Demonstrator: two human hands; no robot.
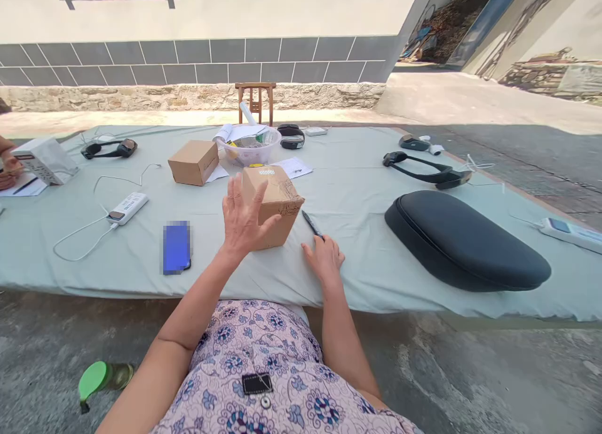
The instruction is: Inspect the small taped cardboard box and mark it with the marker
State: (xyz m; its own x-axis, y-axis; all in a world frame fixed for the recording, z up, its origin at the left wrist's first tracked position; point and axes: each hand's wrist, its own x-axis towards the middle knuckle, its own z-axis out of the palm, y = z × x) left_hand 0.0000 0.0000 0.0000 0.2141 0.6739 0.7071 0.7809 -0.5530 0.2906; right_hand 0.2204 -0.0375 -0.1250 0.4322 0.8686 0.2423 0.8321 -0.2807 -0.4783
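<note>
A cardboard box [277, 217] with crumpled tape on its right corner stands on the cloth-covered table [357, 202] in front of me. Against its left side and top, my left hand [244, 217] is spread with the fingers apart, holding nothing. My right hand [324, 258] rests on the cloth to the right of the box, its fingertips at the near end of a black pen [311, 224]. Whether those fingers grip the pen is hard to tell. A blurred blue phone [177, 247] lies to the left.
Behind are a second box [192, 162], a basket [249, 152] and papers [294, 167]. A black case [463, 239] and headset [423, 169] lie right; a power bank [128, 208] lies left. Another person's hand [8, 167] shows at far left.
</note>
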